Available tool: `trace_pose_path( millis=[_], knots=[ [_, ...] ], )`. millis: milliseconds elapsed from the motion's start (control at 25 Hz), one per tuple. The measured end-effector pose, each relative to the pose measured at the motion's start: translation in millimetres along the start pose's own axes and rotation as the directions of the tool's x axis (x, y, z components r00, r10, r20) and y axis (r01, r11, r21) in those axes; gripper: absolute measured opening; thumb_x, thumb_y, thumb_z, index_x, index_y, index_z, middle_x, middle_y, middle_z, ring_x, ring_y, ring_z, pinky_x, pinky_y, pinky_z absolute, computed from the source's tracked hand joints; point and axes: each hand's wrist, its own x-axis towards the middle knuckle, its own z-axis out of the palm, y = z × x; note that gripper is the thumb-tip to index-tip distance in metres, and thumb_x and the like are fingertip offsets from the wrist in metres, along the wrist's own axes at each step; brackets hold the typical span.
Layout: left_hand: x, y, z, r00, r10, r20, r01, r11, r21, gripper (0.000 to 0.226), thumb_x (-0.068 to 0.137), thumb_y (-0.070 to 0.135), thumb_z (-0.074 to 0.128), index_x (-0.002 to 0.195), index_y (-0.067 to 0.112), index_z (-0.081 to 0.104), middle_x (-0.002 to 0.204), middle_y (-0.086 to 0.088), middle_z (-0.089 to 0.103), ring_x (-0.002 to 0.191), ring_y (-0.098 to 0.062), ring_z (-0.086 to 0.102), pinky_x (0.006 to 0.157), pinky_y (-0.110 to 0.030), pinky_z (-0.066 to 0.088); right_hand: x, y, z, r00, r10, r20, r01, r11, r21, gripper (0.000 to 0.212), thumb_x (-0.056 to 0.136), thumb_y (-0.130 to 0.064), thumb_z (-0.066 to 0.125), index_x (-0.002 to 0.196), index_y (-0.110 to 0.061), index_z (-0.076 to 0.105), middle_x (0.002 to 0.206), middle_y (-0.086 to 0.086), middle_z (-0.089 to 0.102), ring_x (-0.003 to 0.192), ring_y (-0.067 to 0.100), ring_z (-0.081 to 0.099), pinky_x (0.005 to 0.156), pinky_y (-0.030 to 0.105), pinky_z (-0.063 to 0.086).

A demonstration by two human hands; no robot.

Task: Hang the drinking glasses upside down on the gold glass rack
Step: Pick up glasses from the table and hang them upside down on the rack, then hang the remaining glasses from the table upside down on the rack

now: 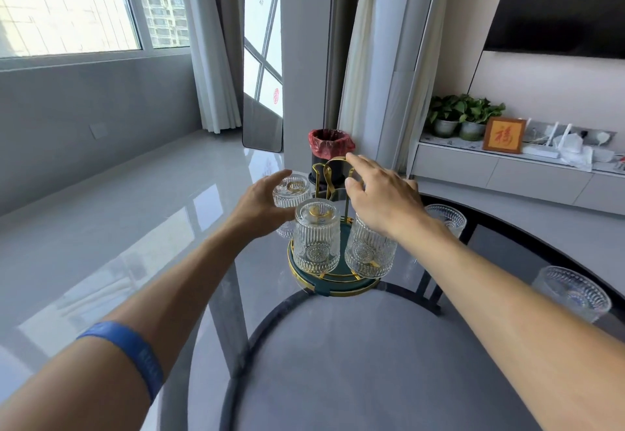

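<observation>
Glasses hang upside down on the gold rack [333, 173], which stands on a glass surface [338, 346]. Left of the rack's handle, the left hand [260, 204] wraps its fingers around the rear-left glass [291, 192] on its prong. Just in front of the handle, the front glass [316, 237] hangs free. Right of it, a third glass [370, 249] sits under the right hand [378, 194], whose fingers are spread loosely over the handle, gripping nothing visible. Further right of the rack, two glasses stand upright: one close [448, 216], one far off [573, 290].
</observation>
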Motion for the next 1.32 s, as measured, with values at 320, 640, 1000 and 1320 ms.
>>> trace_pose_path(
  millis=[320, 640, 1000, 1320],
  knots=[
    [-9, 8, -5, 0.998, -0.059, 0.024, 0.053, 0.979, 0.197, 0.102, 0.075, 0.014, 0.084, 0.156, 0.017, 0.022, 0.155, -0.015, 0.04, 0.14, -0.032, 0.039, 0.112, -0.04, 0.034, -2, 5, -6, 0.989, 0.008, 0.149, -0.01, 1.0, 0.012, 0.058, 0.099, -0.047, 0.024, 0.153, -0.033, 0.008, 0.163, -0.011, 0.006, 0.149, 0.021, 0.002, 0.117, 0.053, 0.008],
    [-113, 86, 31, 0.871, 0.43, -0.238, -0.387, 0.898, 0.207, 0.061, 0.078, 0.006, 0.065, 0.137, 0.013, 0.051, 0.136, -0.009, 0.057, 0.122, -0.028, 0.049, 0.104, -0.035, 0.038, -155, 56, -12, 0.997, -0.061, -0.043, 0.067, 0.985, 0.158, 0.058, 0.099, -0.048, 0.035, 0.152, -0.027, 0.022, 0.161, -0.008, 0.018, 0.148, 0.014, 0.008, 0.117, 0.033, 0.008],
    [-159, 148, 158, 0.894, 0.366, 0.26, -0.417, 0.89, 0.183, 0.091, 0.083, 0.031, 0.064, 0.157, 0.02, 0.012, 0.162, -0.007, 0.027, 0.146, -0.029, 0.027, 0.117, -0.045, 0.03, -239, 166, -53, 0.934, 0.318, -0.164, -0.297, 0.945, 0.139, 0.073, 0.088, -0.05, 0.056, 0.149, -0.021, 0.028, 0.161, 0.002, 0.022, 0.144, 0.021, 0.022, 0.112, 0.037, 0.022],
    [-149, 155, 199, 0.894, 0.329, 0.304, -0.379, 0.917, 0.122, 0.092, 0.085, 0.034, 0.064, 0.157, 0.026, 0.008, 0.164, 0.001, 0.023, 0.145, -0.025, 0.028, 0.114, -0.035, 0.027, -221, 216, -53, 0.795, 0.588, -0.149, -0.521, 0.788, 0.328, 0.098, 0.078, -0.041, 0.072, 0.152, -0.025, 0.01, 0.163, 0.004, 0.01, 0.142, 0.032, 0.025, 0.109, 0.047, 0.03]
  ],
)
